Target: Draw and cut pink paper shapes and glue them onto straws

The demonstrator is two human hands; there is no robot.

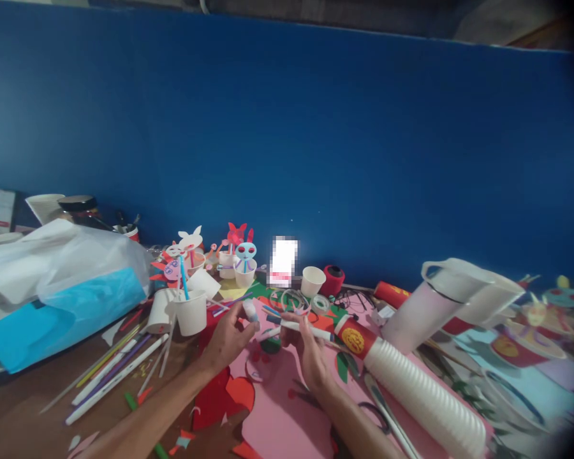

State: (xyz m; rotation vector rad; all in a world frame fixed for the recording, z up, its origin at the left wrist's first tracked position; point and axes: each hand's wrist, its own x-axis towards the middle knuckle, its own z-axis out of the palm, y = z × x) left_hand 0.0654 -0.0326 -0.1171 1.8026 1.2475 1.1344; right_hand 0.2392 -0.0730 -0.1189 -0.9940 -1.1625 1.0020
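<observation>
**Both hands holding small items over pink paper, lower centre of frame**

The left hand [227, 339] is closed narrowly around a small white bottle [250, 312], held up at centre frame. The right hand [310, 356] pinches a white marker [306, 329] between thumb and fingers, its length lying crosswise. The two hands are near each other, not touching, above a pink paper sheet [284, 414] on the wooden table [19, 389].

Just right of the right hand: a red paper tube [354, 340] joined to a long stack of white paper cups [423, 395]. Left of the left hand: a white paper cup [190, 313] with a blue straw [184, 277] standing in it. Upper left of frame: a white plastic bag [62, 268]. Beyond the hands: paper-cup craft figures [245, 262], against a blue wall [287, 127].
</observation>
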